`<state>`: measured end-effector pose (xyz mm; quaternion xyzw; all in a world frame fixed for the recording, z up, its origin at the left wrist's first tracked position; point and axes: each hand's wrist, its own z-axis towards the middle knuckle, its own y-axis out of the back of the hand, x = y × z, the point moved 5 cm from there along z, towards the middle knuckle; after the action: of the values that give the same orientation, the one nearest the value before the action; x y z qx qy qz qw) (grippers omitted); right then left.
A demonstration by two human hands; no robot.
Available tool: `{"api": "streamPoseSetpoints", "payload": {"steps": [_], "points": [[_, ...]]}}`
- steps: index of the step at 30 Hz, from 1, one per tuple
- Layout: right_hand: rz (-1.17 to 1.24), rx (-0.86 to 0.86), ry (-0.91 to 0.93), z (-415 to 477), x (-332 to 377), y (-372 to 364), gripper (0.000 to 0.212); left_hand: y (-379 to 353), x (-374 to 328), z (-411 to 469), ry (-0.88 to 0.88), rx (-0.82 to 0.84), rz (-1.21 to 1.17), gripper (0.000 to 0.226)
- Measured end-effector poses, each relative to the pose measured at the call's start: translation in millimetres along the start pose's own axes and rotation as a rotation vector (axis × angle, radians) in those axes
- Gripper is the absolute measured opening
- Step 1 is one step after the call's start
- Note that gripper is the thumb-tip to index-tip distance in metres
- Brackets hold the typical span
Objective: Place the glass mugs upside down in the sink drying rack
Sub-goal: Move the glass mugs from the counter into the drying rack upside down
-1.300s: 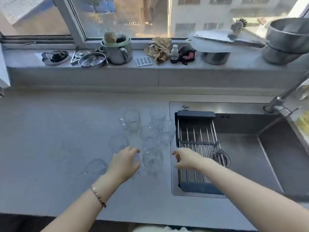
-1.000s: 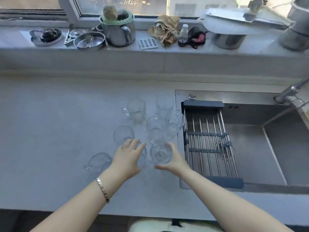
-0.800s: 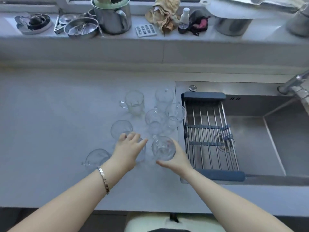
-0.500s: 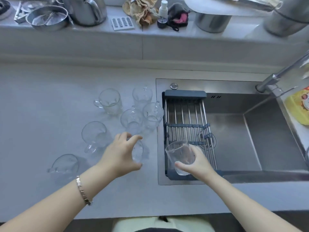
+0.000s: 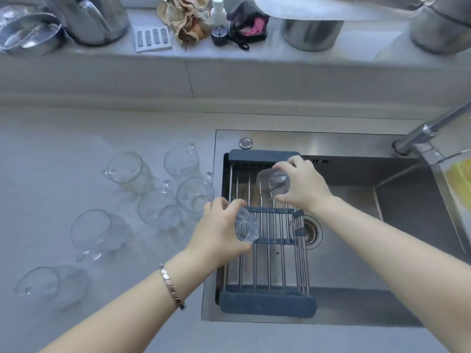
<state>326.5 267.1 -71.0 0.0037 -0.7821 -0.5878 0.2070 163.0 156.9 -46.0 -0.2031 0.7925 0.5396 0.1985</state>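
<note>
Over sink rack, each hand gripping one mug, apparently tilted.

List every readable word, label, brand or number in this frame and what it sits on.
None can be read.
Yellow package at the right edge: printing too blurred to read.
White spray bottle on the sill: no legible label.
Glass mugs, drying rack, both hands: no text visible.

One head-worn view only: countertop and sink are seen from close above, steeply downward, toward the windowsill.
</note>
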Motion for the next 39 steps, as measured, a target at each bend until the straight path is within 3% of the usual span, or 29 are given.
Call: {"api": "streamPoseSetpoints", "payload": {"steps": [5, 9, 14, 18, 22, 24, 27, 31, 36, 39], "points": [[-0.367, 0.166, 0.128, 47.1, 2.1, -44.6, 0.054, 3.7, -2.0, 13.9, 0.037, -0.027, -0.005, 0.071], [-0.397, 0.109, 0.168, 42.9, -12.9, -63.4, 0.056, 4.9, 0.3, 21.4, 0.063, -0.055, -0.044, 0.07], [0.068, -0.097, 0.081, -10.2, -17.4, -42.7, 0.066, 9.3, -1.2, 23.3, 0.096, -0.08, -0.146, 0.074], [0.737, 0.239, 0.035, -65.8, 11.9, -30.8, 0.095, 19.8, -6.6, 25.3, 0.149, -0.113, -0.393, 0.069], [0.913, 0.014, -0.004, -73.7, 20.7, -15.7, 0.085, 14.8, -7.1, 30.0, 0.295, 0.058, -0.817, 0.045], [0.944, -0.039, -0.017, -69.7, 19.7, -7.3, 0.079, 13.2, -7.7, 31.8, 0.322, 0.133, -0.916, 0.035], [0.811, -0.061, 0.001, -60.1, 23.5, 7.3, 0.071, 23.0, -6.6, 36.8, 0.207, 0.148, -0.714, 0.038], [0.422, -0.07, -0.009, -25.3, 38.2, 12.4, 0.065, 55.9, 9.4, 33.4, 0.025, -0.115, -0.313, 0.036], [-0.098, 0.103, 0.035, 33.0, 69.9, -29.4, 0.066, 69.5, 48.3, 19.1, -0.003, -0.215, -0.149, 0.028], [-0.195, 0.113, -0.024, 54.3, 77.6, -45.0, 0.064, 74.8, 65.4, 10.3, -0.011, -0.246, -0.12, 0.025]]}}
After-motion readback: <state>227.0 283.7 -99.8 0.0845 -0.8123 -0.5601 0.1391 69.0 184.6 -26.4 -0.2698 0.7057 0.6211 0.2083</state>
